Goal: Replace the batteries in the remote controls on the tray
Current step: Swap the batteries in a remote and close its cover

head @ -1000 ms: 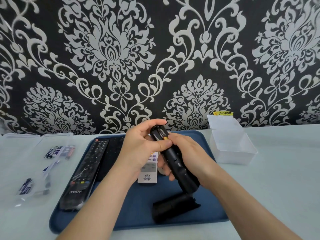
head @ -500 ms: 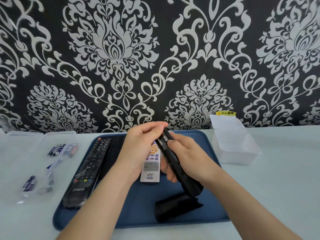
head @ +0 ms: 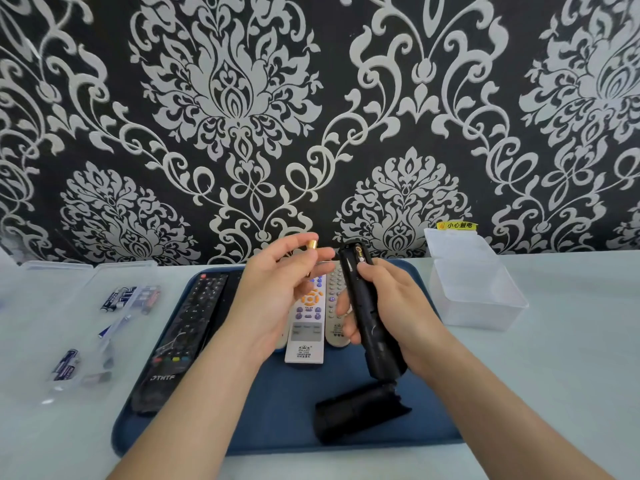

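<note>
One battery (head: 312, 244) pinched by left hand (head: 273, 292), held over tray (head: 242, 427); right hand (head: 398, 306) grips black remote (head: 379, 351) upright, compartment bared; cover (head: 360, 415) lies on tray; step: likely emptying remote; next needs fresh batteries (head: 130, 296) from far-left box (head: 124, 264), polarity matched.

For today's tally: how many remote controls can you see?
4 clear: THTF remote at tray's left, white remote and grey remote mid-tray, black remote in the right hand. The left arm may hide more.

Table (head: 554, 375) with blue tray (head: 277, 410), clear box (head: 478, 296)
</note>
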The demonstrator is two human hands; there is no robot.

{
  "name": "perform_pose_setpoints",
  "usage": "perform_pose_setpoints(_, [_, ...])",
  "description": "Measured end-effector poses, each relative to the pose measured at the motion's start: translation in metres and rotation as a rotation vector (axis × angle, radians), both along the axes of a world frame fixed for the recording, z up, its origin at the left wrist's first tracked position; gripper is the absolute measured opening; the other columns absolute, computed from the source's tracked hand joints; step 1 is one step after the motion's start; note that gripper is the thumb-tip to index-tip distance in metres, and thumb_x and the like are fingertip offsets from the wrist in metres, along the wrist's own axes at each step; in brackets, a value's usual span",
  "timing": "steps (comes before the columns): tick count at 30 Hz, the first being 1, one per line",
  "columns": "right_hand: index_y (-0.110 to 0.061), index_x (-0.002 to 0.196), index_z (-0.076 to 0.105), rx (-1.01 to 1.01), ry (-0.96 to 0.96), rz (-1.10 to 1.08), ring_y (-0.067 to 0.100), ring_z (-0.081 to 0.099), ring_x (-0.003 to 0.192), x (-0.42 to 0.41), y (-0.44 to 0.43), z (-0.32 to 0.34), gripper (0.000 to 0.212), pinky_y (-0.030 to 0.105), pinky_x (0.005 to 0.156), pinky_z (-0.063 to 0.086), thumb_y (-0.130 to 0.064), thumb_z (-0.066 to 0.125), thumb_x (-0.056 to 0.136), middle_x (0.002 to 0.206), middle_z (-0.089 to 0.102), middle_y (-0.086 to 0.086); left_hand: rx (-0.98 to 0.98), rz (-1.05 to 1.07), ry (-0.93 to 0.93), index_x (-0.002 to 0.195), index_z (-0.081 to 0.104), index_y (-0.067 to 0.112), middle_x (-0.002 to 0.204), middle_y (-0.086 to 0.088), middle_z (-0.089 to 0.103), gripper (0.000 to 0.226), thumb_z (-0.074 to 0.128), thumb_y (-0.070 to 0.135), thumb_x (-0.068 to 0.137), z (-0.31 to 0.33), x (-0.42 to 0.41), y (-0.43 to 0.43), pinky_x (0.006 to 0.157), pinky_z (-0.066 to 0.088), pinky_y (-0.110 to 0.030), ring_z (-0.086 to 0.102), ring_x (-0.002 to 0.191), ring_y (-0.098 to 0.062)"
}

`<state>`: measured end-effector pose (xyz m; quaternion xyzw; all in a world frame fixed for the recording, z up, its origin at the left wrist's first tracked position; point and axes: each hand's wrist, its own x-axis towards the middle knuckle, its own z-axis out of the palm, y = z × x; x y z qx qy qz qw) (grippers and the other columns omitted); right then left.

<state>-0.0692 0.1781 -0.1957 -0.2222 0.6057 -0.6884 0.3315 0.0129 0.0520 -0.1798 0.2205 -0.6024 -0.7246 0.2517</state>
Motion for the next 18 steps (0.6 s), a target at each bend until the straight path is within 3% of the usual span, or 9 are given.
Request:
perform_pose_setpoints(5, [0.000,0.103,0.056,0.009,-0.099,0.035,0.026,0.054,0.046,0.003,-0.002,-0.001,0.038,0.028,0.043,0.047,-0.034,0.038,0.103,0.067,0.064,0.019,0.125,0.059,0.174,0.099,0.065,0.010,0.084,-0.008,0.073,0.027,0.072,0.013,0.073,0.006,0.000,0.008,0.060,0.054,-0.023,0.069,0.078,-0.016])
perform_pose_setpoints(12, [0.002,0.099,0.056,0.005,-0.036,0.085,0.028,0.057,0.049,0.007,-0.006,-0.003,0.050,0.028,0.045,0.046,-0.042,0.032,0.104,0.064,0.064,0.017,-0.200,0.156,0.167,0.088,0.069,0.015,0.081,-0.007,0.074,0.011,0.075,0.013,0.079,0.002,-0.004,0.019,0.078,0.056,-0.038,0.068,0.075,-0.019])
perform_pose_setpoints(18, [0.004,0.100,0.054,0.016,0.051,0.124,0.026,0.057,0.049,0.013,-0.005,-0.004,0.049,0.030,0.049,0.048,-0.039,0.030,0.104,0.065,0.065,0.015,-0.329,0.261,0.122,0.082,0.072,0.023,0.076,-0.002,0.060,0.012,0.080,0.021,0.074,-0.005,-0.005,0.014,0.065,0.051,-0.038,0.059,0.064,-0.019])
